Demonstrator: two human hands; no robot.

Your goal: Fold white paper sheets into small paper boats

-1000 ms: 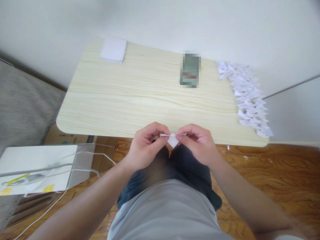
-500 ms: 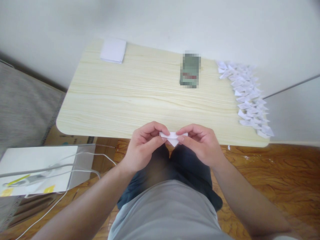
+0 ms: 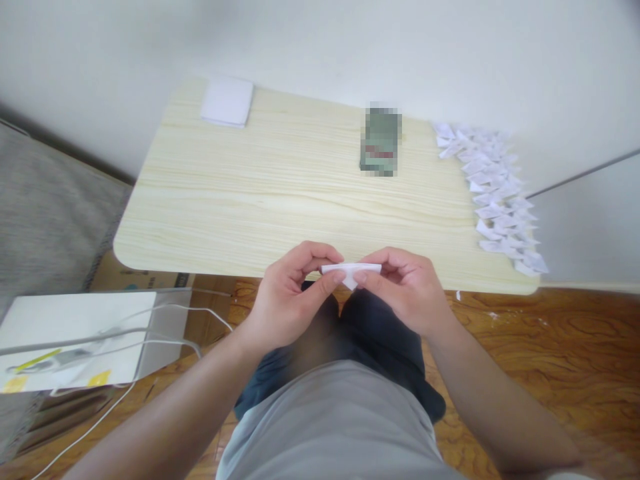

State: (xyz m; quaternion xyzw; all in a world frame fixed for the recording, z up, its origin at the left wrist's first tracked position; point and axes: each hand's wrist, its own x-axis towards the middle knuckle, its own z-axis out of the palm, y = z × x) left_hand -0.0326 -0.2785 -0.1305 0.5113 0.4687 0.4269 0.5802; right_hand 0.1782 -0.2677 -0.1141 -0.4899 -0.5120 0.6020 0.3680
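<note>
Between my hands is a small folded white paper (image 3: 350,269), with a straight band along its top and a point hanging down. My left hand (image 3: 295,290) pinches its left part between thumb and fingers. On the other side my right hand (image 3: 400,287) pinches the right part the same way. The thumbs lie on the side facing me, and the fingertips behind the paper are partly hidden. Both hands are at the near edge of the wooden table (image 3: 280,193), above my lap.
Many folded white paper pieces (image 3: 495,193) line the table's right end. A stack of white paper (image 3: 227,101) lies at the back left. A blurred-out greenish rectangular object (image 3: 381,141) is at the back. Cables cross a white box (image 3: 75,333) at the lower left.
The paper has tilted in my fingers: its top band first looked thin, then broader, and now shows as a straight rim with my thumbs over the front. The hands have barely shifted.
</note>
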